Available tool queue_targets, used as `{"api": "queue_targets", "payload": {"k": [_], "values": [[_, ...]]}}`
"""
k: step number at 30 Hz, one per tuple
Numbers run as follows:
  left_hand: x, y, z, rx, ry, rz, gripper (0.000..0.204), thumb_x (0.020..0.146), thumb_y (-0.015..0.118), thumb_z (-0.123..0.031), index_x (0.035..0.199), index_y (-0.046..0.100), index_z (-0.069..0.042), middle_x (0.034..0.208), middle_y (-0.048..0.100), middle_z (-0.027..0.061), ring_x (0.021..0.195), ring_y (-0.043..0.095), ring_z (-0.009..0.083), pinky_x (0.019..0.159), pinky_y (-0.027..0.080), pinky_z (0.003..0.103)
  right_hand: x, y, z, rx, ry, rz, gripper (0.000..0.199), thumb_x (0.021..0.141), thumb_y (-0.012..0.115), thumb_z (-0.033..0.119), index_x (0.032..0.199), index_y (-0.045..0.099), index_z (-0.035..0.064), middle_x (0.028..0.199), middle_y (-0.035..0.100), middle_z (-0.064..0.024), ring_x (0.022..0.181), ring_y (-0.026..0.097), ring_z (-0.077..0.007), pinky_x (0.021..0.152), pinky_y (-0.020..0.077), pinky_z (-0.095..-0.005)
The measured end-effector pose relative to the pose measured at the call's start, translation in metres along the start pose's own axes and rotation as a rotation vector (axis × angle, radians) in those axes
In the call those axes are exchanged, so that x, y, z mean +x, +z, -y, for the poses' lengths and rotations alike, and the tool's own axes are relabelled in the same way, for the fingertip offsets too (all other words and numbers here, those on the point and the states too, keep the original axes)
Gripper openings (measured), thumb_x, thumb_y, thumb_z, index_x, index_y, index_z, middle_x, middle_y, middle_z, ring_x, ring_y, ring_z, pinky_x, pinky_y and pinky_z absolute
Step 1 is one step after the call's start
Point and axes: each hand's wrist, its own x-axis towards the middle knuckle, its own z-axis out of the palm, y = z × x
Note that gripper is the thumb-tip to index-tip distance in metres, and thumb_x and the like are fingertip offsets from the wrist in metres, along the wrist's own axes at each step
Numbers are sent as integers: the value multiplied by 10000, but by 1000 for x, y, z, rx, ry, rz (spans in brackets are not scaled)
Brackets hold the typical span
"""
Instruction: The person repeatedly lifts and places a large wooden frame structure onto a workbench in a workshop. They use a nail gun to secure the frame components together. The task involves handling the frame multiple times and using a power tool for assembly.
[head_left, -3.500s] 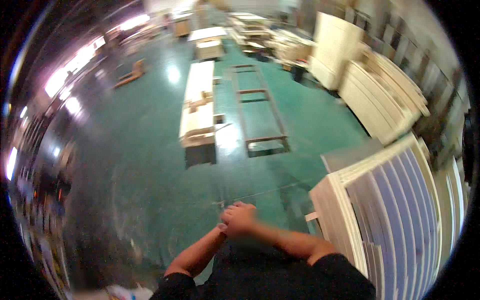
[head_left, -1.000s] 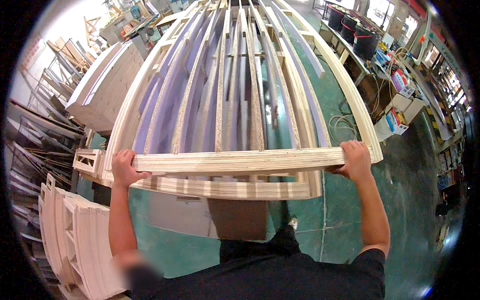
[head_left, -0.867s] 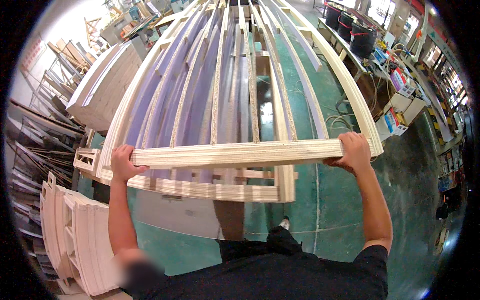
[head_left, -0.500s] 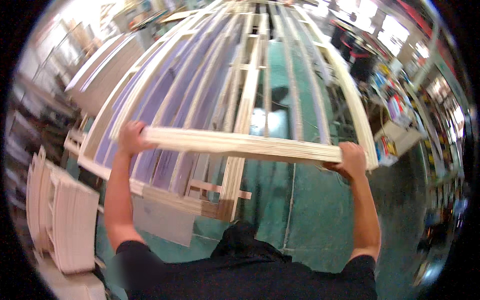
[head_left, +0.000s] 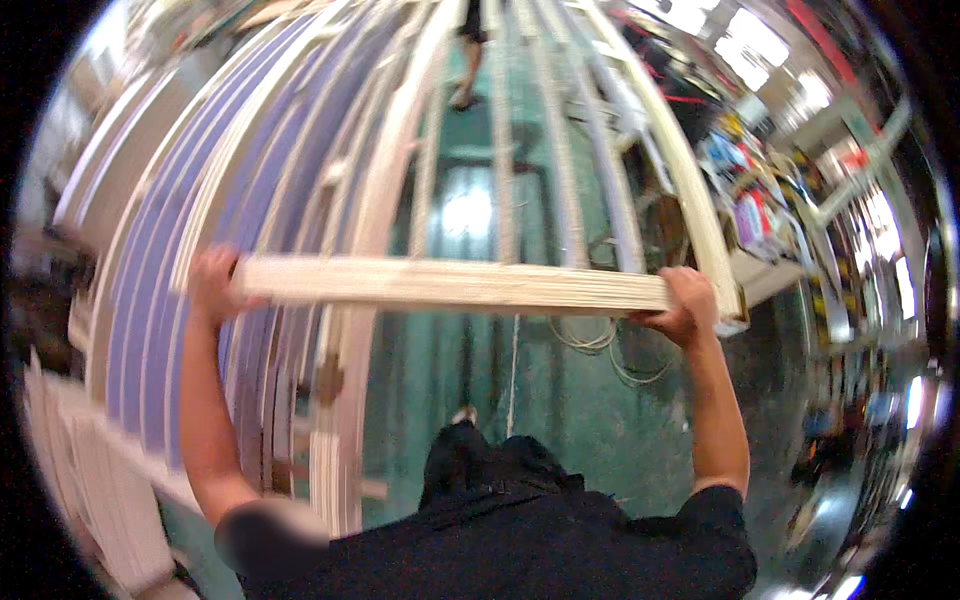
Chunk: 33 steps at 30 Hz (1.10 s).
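Observation:
I hold a large pale wooden frame (head_left: 450,285) by its near crossbar, with long slats running away from me. My left hand (head_left: 212,285) grips the bar's left end. My right hand (head_left: 685,300) grips the bar near its right corner. The frame is lifted off a stack of similar frames (head_left: 190,230) with purple-backed panels on my left. The green floor shows through the frame's openings. The view is motion-blurred.
More stacked pale frames (head_left: 70,450) lean at the lower left. Loose cables (head_left: 610,345) lie on the green floor (head_left: 560,420) under the frame. Another person's legs (head_left: 468,50) stand at the far end. Cluttered benches and boxes (head_left: 750,200) line the right side.
Earlier my hands were together over open floor. Since a second ago, I have carried the frame rightward off the stack, and floor now shows beneath it.

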Motion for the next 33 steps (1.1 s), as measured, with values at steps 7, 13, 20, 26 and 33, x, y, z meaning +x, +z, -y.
{"api": "queue_targets", "payload": {"k": [7, 13, 20, 26, 33], "values": [[105, 59, -42, -55, -51, 38, 967, 607, 672, -965, 849, 629, -29, 824, 639, 136, 811, 630, 366, 813, 447, 493, 61, 48, -93, 26, -21, -40, 820, 563, 883, 746, 970, 666, 67, 897, 666, -115, 880, 664, -349, 825, 497, -468], [243, 153, -52, -60, -66, 93, 872, 549, 803, -850, 831, 633, -43, 771, 605, 112, 812, 633, 345, 851, 474, 466, 151, 126, -219, 49, -10, 1, 861, 556, 840, 808, 950, 660, 63, 892, 665, -123, 878, 660, -358, 827, 493, -485], [407, 252, -46, -38, -77, 129, 783, 503, 867, -750, 812, 657, -62, 770, 620, 82, 794, 635, 324, 849, 456, 445, 287, 201, -328, 40, -20, -86, 883, 556, 762, 898, 844, 593, 80, 802, 597, -98, 782, 622, -323, 753, 473, -476], [549, 347, -8, -38, -122, 124, 799, 481, 876, -763, 833, 692, -70, 804, 655, 72, 800, 639, 309, 867, 459, 434, 421, 265, -415, 34, -17, -77, 961, 670, 639, 969, 880, 627, 31, 823, 610, -140, 799, 618, -371, 760, 453, -482], [700, 452, 46, -30, -50, 107, 859, 451, 844, -847, 792, 663, -80, 799, 651, 69, 783, 642, 298, 858, 460, 447, 564, 344, -495, -7, -5, -89, 929, 654, 618, 974, 845, 597, 66, 804, 604, -116, 780, 611, -345, 745, 446, -478]]}}
